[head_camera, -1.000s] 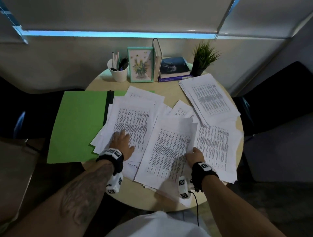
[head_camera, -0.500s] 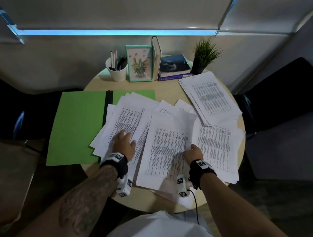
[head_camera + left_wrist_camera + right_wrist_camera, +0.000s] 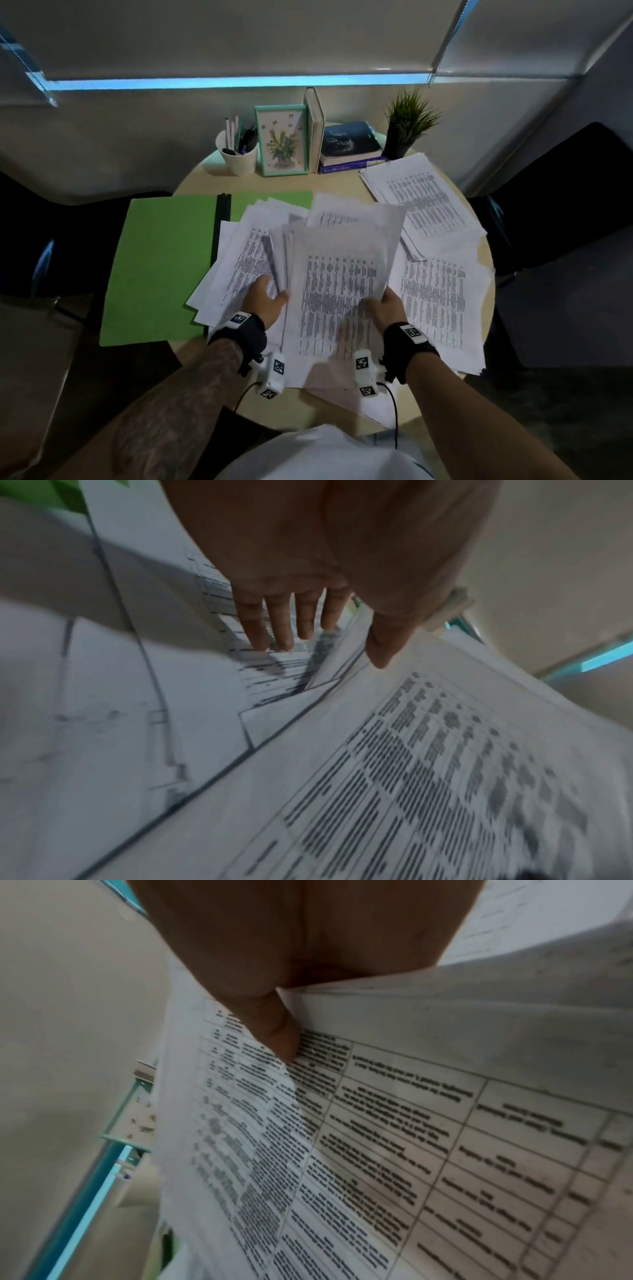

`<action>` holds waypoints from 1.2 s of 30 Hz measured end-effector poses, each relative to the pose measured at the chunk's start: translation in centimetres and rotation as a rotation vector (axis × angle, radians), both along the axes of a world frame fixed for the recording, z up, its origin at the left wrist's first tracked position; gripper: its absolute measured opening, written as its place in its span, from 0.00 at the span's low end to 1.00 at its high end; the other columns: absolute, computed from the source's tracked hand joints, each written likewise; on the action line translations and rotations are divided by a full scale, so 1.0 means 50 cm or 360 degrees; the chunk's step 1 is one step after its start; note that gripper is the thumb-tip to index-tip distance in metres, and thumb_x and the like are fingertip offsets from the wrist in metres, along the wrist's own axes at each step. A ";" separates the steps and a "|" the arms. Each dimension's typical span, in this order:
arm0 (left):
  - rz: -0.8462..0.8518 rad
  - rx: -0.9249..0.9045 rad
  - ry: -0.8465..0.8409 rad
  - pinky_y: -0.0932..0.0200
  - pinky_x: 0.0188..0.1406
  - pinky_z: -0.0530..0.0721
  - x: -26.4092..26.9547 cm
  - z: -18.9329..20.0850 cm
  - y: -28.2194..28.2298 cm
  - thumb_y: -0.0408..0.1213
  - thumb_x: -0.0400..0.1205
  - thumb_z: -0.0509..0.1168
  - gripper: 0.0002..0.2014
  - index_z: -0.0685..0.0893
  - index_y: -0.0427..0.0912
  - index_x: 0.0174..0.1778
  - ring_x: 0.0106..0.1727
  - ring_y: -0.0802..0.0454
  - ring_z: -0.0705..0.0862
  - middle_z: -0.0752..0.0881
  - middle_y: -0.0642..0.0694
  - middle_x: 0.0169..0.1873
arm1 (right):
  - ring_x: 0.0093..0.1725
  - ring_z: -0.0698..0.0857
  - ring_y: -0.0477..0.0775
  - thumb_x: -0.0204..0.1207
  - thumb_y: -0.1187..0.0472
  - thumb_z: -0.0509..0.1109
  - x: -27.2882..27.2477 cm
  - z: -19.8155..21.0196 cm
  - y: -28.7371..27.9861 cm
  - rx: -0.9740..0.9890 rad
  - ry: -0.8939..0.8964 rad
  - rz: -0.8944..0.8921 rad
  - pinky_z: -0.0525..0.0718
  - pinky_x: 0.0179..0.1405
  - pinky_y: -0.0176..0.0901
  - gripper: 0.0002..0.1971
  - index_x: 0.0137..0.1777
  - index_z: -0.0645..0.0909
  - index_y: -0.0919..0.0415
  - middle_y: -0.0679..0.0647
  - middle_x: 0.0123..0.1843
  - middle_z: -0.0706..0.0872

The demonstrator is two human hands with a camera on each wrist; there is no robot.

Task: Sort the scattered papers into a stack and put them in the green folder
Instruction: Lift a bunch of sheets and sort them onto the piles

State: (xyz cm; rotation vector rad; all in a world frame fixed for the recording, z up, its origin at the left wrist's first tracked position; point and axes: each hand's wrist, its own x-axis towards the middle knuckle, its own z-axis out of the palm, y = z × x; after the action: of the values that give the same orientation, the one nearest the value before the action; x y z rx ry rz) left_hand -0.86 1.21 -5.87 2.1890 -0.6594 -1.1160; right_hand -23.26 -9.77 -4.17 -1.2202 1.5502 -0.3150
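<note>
Gathered papers (image 3: pixel 337 274) sit mid-counter (image 3: pixel 359 181), bunched and lifted between both hands, top sheet a printed table. Left hand (image 3: pixel 265 299): fingers (image 3: pixel 274 620) nearly straight, flat against the left flank of the bunch, thumb laid on the top sheet; pressing, not curled round. Right hand (image 3: pixel 388 310): thumb (image 3: pixel 274 1026) on top of the near right edge, the other fingers hidden under the sheets; judged a pinch on the bunch. Edges uneven, several sheets fanned out to the left over the green folder (image 3: pixel 161 263), which lies open on the left of the counter. More loose sheets (image 3: pixel 442 301) to the right, and a separate pile (image 3: pixel 424 202) at far right. Handling estimate: light, limp, slick sheet on sheet; a bunch held only at the near end will droop and shed pages. Best hold is probably both long sides, thumbs on top, fingers beneath, then tap the short edge on the counter to square it.
</note>
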 end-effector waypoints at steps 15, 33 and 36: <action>0.0238 -0.0893 0.0076 0.47 0.63 0.83 0.021 0.248 -0.071 0.31 0.78 0.66 0.18 0.81 0.40 0.65 0.60 0.46 0.85 0.87 0.44 0.59 | 0.45 0.84 0.45 0.78 0.66 0.71 0.034 0.211 -0.016 -0.0718 -0.0386 0.0173 0.82 0.41 0.34 0.13 0.61 0.75 0.58 0.48 0.48 0.85; 0.0346 -0.1011 -0.0092 0.67 0.41 0.77 -0.046 0.257 -0.011 0.24 0.81 0.58 0.13 0.72 0.41 0.60 0.46 0.52 0.81 0.81 0.47 0.50 | 0.49 0.83 0.50 0.77 0.72 0.62 0.045 0.222 0.023 -0.0850 -0.0659 0.0050 0.85 0.40 0.40 0.18 0.62 0.67 0.56 0.53 0.54 0.80; 0.0334 -0.0892 -0.0032 0.58 0.54 0.78 -0.051 0.207 0.000 0.24 0.81 0.59 0.17 0.71 0.37 0.66 0.56 0.47 0.80 0.80 0.45 0.56 | 0.51 0.84 0.57 0.80 0.68 0.62 0.032 0.175 0.027 -0.0741 -0.0556 0.0013 0.87 0.45 0.50 0.10 0.58 0.68 0.57 0.55 0.53 0.81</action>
State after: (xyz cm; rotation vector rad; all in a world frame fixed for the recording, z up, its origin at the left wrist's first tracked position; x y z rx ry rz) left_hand -3.41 1.23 4.49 1.7383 -0.6402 -0.6953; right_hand -21.65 -8.41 4.60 -1.4330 1.2006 -0.8731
